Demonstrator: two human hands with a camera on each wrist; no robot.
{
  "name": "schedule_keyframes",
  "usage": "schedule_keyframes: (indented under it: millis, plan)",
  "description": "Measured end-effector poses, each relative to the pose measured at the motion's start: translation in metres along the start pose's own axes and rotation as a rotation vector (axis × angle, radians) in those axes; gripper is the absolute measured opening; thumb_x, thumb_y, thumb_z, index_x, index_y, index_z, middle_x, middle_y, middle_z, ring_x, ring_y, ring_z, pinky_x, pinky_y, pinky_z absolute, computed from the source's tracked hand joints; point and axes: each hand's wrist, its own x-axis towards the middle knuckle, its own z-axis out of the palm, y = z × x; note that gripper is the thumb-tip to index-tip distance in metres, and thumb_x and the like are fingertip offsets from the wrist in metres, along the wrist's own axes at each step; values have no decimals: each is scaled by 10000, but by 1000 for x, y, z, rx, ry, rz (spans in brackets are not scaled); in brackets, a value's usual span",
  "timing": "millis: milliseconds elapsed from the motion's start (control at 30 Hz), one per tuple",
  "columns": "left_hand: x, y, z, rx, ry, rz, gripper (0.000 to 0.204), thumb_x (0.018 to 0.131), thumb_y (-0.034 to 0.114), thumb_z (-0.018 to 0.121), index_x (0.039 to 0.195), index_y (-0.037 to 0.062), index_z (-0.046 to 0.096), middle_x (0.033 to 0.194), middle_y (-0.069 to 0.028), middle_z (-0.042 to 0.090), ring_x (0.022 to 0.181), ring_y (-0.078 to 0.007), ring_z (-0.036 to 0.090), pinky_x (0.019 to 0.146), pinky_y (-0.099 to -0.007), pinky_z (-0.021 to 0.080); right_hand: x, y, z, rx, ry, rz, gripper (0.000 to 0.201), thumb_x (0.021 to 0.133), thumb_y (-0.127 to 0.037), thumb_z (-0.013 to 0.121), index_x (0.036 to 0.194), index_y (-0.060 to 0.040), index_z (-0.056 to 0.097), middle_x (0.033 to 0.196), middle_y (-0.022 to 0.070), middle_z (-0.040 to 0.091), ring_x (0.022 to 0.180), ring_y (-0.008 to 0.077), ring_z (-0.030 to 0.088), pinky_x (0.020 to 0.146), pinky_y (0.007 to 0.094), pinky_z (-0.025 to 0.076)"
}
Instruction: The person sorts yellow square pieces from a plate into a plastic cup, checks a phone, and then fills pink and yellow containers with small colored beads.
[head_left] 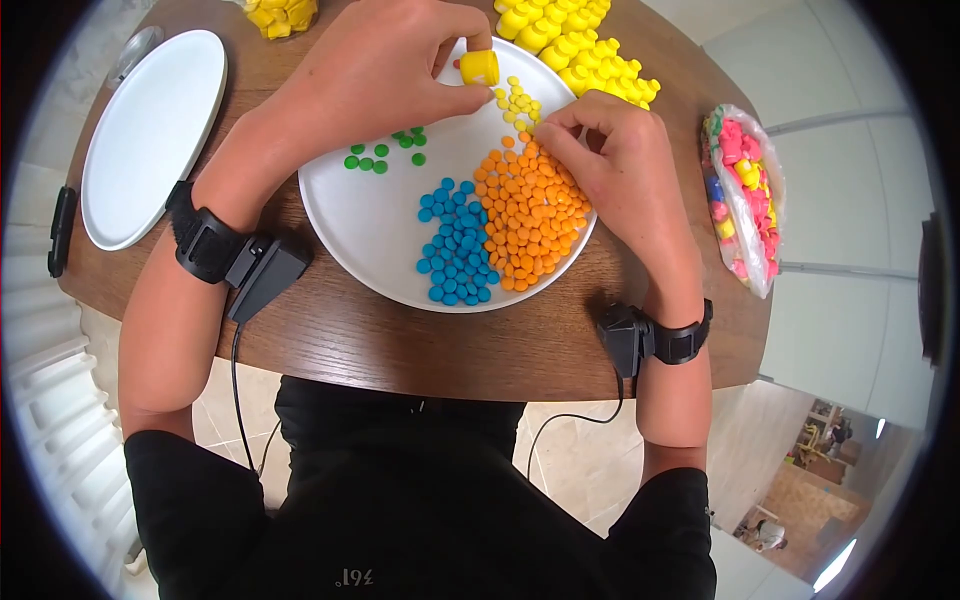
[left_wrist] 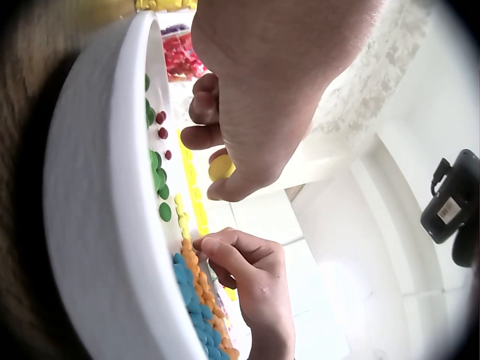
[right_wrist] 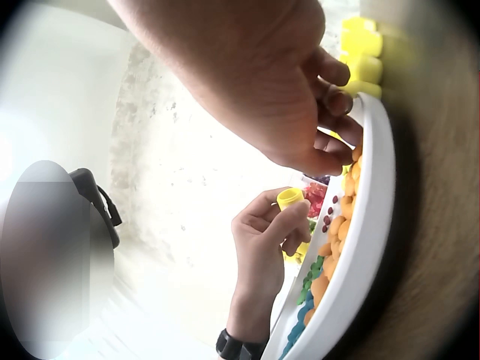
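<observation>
Two hands work over one round white plate (head_left: 355,225) on the wooden bench (head_left: 420,362). One yellow bottle (head_left: 481,68) is held between the thumb and fingers of the left hand (head_left: 375,75), raised above the plate's far part; its open mouth shows in the right wrist view. The right hand (head_left: 622,140) has thumb and forefinger brought close together at the border of the yellow and orange pieces; I cannot tell whether it grips one.

About ten green pieces (head_left: 380,167) show at the plate's left, and a dozen or more yellow pieces (head_left: 521,125) lie near the right fingertips. Several dozen blue pieces (head_left: 458,240) and a larger heap of orange pieces (head_left: 530,215) overlap too much to count. At least three dark red pieces (left_wrist: 163,133) show in the left wrist view.

Over a dozen other yellow bottles (head_left: 590,60) cluster beyond the plate. One oval-looking white plate (head_left: 155,140) lies left, one clear bag (head_left: 742,195) of coloured items right.
</observation>
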Motion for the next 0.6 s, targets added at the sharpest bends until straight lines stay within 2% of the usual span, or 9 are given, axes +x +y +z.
schedule_keyframes:
  millis: [67,133,233,267,333,467,533,600]
  plan:
    - [1,2,2,-81,-36,-44,266,838,176,853,1024,49,712,665,-9,584,573,-86,536,535,-276,407,0,4,2,42,-11,5,175,865,-130,753,836,41,730,803,178,714,704,307,690,673,397,529]
    - [1,5,4,-393,-139,-138,253,857,166,849,1045,49,726,722,37,602,618,-32,518,541,-241,381,0,4,2,35,-16,-3,174,864,-133,758,838,37,732,796,176,714,697,305,690,671,394,529]
    - [-1,18,9,-507,-154,-130,256,868,181,849,1063,54,742,774,63,604,642,-17,497,547,-219,353,-1,2,0,27,-44,11,172,862,-139,765,839,29,739,777,171,712,681,300,689,665,387,529]
    - [-2,16,12,-509,-154,-128,256,868,181,849,1063,54,742,774,63,604,642,-17,497,547,-219,353,-1,1,-2,26,-68,31,171,861,-143,767,839,25,742,763,167,710,671,297,689,661,384,529]
    - [-4,11,20,-390,-137,57,249,876,189,843,1072,64,753,804,62,613,661,-7,487,556,-203,355,-1,-1,-4,35,-83,35,166,859,-142,768,839,21,744,750,164,708,662,294,688,656,384,528]
    - [-1,15,10,-368,-217,-19,230,884,182,834,1068,68,755,832,62,620,668,-8,485,565,-198,366,-2,0,-4,73,-94,32,165,861,-148,765,846,16,750,728,159,705,650,289,685,646,383,526]
    - [0,19,8,-429,-264,-128,238,882,178,834,1076,67,753,846,57,621,671,-13,478,569,-202,374,-3,-1,-5,78,-92,50,165,869,-150,753,851,15,753,730,161,707,652,293,686,648,383,527]
    - [0,17,12,-428,-265,-111,243,884,181,834,1081,65,753,855,57,621,675,-15,476,575,-203,377,-3,0,-4,84,-91,67,167,878,-152,742,856,14,756,732,163,708,653,297,686,650,383,528]
